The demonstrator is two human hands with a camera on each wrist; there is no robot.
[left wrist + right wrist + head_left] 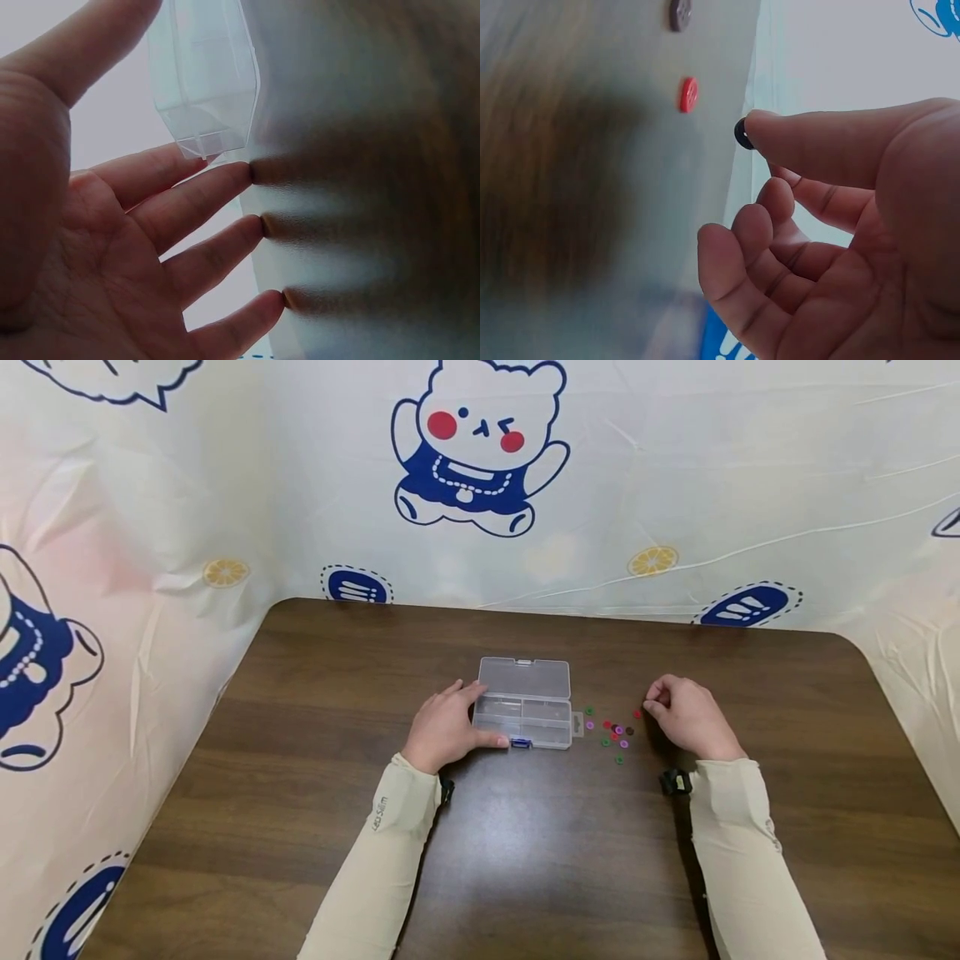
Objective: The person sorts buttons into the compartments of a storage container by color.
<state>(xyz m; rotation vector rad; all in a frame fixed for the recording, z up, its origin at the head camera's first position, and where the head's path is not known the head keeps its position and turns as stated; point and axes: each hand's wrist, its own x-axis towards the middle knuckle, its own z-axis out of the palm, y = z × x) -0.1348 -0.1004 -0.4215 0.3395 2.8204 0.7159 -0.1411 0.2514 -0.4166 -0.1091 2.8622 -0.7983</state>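
My left hand (pixel 450 727) lies at the left side of a clear plastic compartment box (pixel 546 732), whose lid (pixel 525 678) is raised toward the back. Its thumb touches the front edge and its index finger reaches the box's left side. In the left wrist view the fingers are spread and fairly straight, their tips on the table. My right hand (pixel 693 718), right of a scatter of small buttons (pixel 618 730), pinches a black button (pixel 741 134) between thumb and index finger. The other fingers are curled in. A red button (pixel 688 94) lies near that hand.
Green (pixel 619 761), purple, red and dark buttons lie right of the box, near its hanging tab (pixel 577 724). A blue latch (pixel 521 743) sits on the box's front edge. The brown wooden table (pixel 337 827) meets printed cloth (pixel 300 485) at the back and sides.
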